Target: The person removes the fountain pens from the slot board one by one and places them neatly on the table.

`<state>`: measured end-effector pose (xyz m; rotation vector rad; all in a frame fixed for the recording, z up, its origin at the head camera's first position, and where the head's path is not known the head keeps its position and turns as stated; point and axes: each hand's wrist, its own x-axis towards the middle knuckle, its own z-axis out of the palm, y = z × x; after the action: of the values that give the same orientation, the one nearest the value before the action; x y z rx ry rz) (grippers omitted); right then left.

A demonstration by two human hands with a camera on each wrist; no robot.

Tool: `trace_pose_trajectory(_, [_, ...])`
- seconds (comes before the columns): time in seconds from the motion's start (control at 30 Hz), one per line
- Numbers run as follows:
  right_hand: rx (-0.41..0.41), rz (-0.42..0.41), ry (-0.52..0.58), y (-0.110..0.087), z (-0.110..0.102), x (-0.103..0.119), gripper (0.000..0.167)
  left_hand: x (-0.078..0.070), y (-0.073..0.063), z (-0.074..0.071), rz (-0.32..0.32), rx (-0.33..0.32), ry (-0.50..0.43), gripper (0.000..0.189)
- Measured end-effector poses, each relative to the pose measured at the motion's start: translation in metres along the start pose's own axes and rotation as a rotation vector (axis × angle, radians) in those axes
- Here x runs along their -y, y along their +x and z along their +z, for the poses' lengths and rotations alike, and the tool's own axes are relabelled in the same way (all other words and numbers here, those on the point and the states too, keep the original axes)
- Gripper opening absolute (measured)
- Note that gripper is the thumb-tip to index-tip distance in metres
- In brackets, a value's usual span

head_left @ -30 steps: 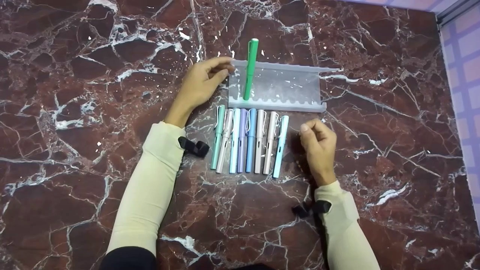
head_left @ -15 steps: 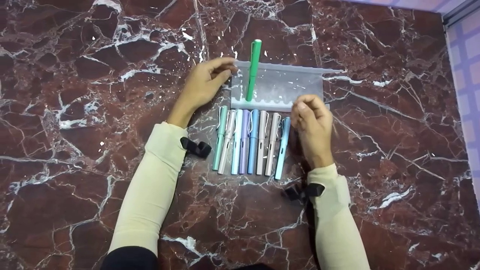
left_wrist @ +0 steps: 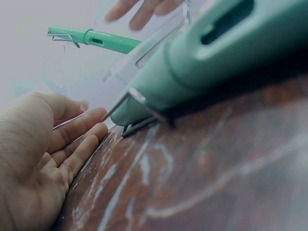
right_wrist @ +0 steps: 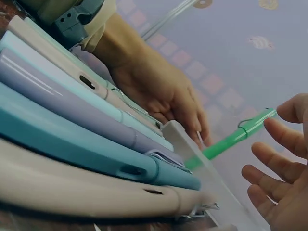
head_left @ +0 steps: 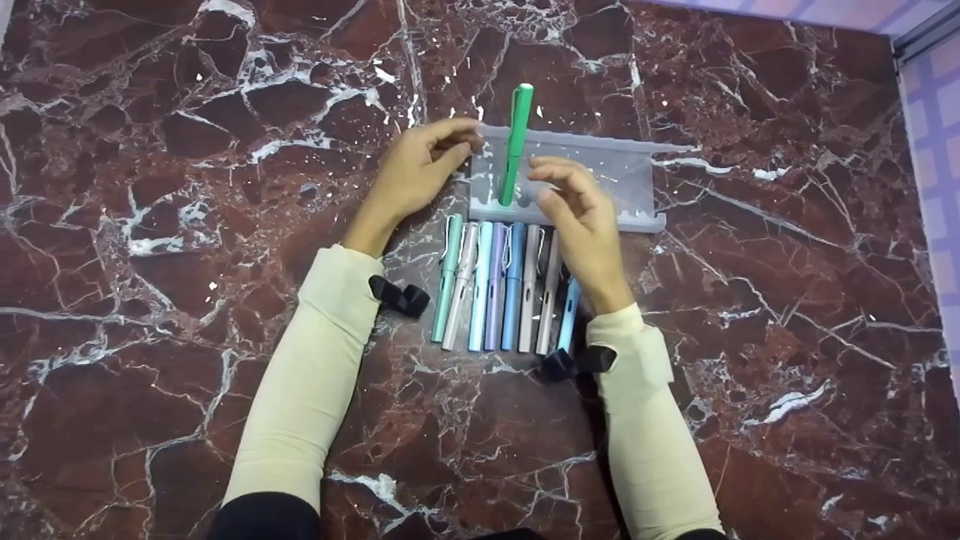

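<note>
A clear plastic pen tray with a notched front strip lies ahead of me. My left hand pinches its left end between thumb and fingers. One bright green capped fountain pen leans in the tray near the left, front end in a notch. Over the tray, right of that pen, hovers my right hand, fingers loosely bent, apart and holding nothing. Several capped fountain pens lie in a row before the tray, from a teal pen past a blue pen to a light blue pen, which my right hand partly covers.
The table is dark red marble with white veins. A pale panel with a tile pattern stands along the far right edge. Each wrist bears a black camera mount, the right mount hanging close to the near ends of the pens.
My right hand has moved forward and left from beside the pen row to over the tray, its fingers opening. The left hand stays at the tray's left end.
</note>
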<state>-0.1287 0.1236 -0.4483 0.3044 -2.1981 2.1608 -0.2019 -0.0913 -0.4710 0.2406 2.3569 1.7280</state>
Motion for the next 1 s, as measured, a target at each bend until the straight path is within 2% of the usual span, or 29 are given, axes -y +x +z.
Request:
trace_pose_trajectory(0.23, [0.103, 0.07, -0.092, 0.0007, -0.0005, -0.0005, 0.029, -0.0004, 0.0012, 0.0017, 0.032, -0.003, 0.026, 0.032])
trace_pose_trajectory(0.5, [0.227, 0.186, -0.233, 0.001, 0.0015, 0.001, 0.038, 0.0019, 0.001, 0.0009, 0.029, -0.008, 0.018, 0.032])
trace_pose_trajectory(0.77, [0.292, 0.158, -0.372, 0.0018, 0.0029, -0.0016, 0.043, 0.004, 0.0009, 0.0005, 0.054, -0.006, 0.006, 0.032])
trace_pose_trajectory(1.0, [0.292, 0.134, -0.388, 0.0023, 0.0037, -0.0027, 0.043, 0.0042, 0.0017, 0.0008, 0.051, -0.004, -0.001, 0.033])
